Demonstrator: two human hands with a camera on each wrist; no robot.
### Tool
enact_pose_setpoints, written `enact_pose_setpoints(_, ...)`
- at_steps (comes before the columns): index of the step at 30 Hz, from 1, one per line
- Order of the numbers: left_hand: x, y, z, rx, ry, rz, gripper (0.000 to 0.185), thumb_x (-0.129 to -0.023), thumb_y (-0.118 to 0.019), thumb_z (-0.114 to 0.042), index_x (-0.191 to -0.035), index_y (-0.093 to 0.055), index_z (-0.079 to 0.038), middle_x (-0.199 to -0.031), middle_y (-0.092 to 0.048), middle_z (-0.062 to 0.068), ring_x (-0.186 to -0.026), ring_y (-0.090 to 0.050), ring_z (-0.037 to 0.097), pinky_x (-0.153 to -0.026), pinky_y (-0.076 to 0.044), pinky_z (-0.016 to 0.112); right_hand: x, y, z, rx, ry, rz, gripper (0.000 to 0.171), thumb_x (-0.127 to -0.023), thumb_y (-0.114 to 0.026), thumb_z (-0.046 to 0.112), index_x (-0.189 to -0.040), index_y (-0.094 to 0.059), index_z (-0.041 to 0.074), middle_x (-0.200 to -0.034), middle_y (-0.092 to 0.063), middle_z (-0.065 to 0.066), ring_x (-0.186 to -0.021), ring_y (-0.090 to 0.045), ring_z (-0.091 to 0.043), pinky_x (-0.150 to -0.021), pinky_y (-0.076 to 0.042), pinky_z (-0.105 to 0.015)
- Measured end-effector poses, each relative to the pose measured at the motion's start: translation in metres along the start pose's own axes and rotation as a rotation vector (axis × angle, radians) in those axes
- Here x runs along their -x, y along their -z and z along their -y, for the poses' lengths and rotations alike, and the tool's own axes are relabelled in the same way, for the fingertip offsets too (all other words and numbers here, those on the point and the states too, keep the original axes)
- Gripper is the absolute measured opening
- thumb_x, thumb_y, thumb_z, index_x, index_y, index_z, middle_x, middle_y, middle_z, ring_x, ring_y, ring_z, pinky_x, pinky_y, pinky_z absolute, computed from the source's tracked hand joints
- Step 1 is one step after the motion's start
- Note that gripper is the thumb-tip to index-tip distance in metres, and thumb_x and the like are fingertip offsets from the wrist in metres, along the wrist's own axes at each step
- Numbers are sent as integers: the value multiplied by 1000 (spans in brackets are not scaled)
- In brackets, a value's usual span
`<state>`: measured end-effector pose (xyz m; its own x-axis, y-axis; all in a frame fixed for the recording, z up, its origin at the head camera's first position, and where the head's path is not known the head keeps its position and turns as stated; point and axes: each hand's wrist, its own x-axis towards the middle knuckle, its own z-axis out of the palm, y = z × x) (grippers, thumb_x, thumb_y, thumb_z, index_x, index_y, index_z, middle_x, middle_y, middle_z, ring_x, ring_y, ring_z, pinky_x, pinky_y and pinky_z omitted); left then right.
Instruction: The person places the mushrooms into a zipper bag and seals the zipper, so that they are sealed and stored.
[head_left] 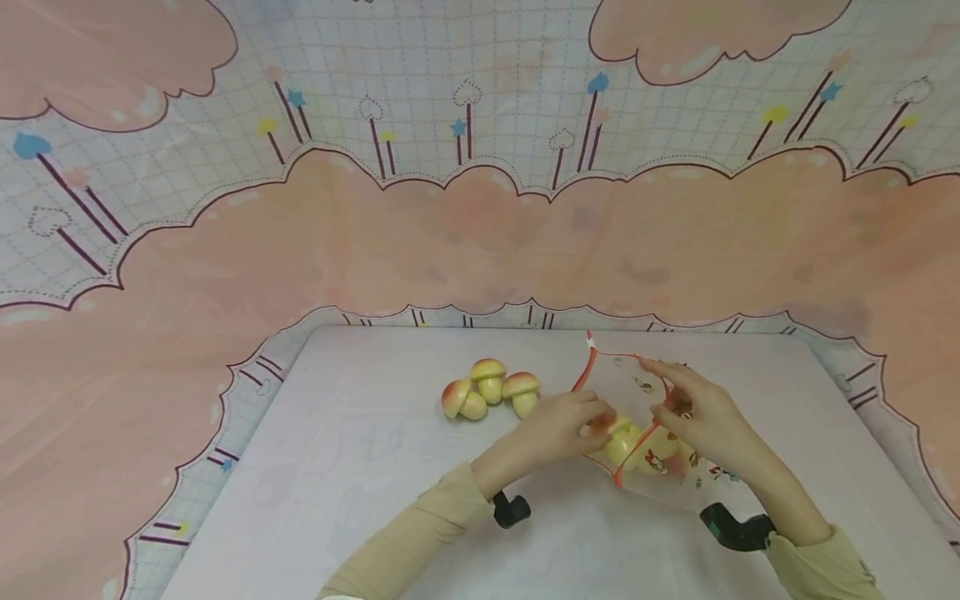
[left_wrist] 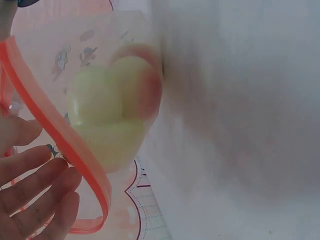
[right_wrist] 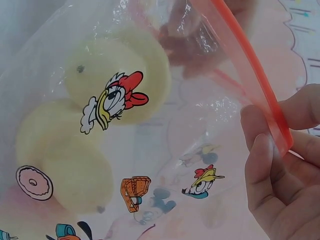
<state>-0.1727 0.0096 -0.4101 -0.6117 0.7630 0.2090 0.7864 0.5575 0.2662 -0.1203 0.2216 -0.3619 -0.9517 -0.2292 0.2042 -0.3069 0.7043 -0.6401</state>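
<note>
While both of our hands work at a clear printed zip bag [head_left: 647, 433] lying on the white table [head_left: 360, 467], we see our left hand [head_left: 558, 429] reaching into its mouth, grasp hidden; our right hand [head_left: 701, 412] pinches the orange zip edge [right_wrist: 255, 75] between thumb and fingers [right_wrist: 265, 170]; pale toy mushrooms [left_wrist: 112, 107] sit inside the bag; three more toy mushrooms [head_left: 491, 387] lie on the table just left of our left hand; the cartoon-printed cloth [head_left: 480, 233] rises behind.

White table [head_left: 360, 467], pink cloud-patterned backdrop cloth [head_left: 480, 242]
</note>
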Motion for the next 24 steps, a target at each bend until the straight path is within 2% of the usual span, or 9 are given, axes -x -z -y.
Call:
enact_pose_setpoints(8, 15, -3, -8, 24, -55, -66, 16, -90, -63, -25, -103, -71, -18, -91, -64, -9, -74, -54, 0, -61, -36, 4, 0, 0, 0, 16, 19, -17, 58, -82, -64, -3, -137, -51, 8, -89, -57, -6, -61, -49, -1, -50, -44, -21)
enact_pose_setpoints(18, 23, -7, -11, 83, -54, -37, 18, -89, -63, -16, -105, -71, -17, -91, -65, -7, -77, -61, 5, -65, -36, 3, 2, 0, 0, 1, 29, -21, 58, -82, -65, -3, -137, -51, 8, -76, -56, -3, -58, -49, -1, -48, -42, -21)
enact_pose_setpoints(24, 23, -9, -12, 99, -56, -30, 20, -90, -61, -15, -108, -70, -17, -94, -65, -7, -75, -59, 5, -64, -34, 2, 3, -1, 0, -4, 23, -20, 58, -83, -64, -4, -138, -50, 8, -88, -58, -6, -61, -49, -1, -50, -43, -21)
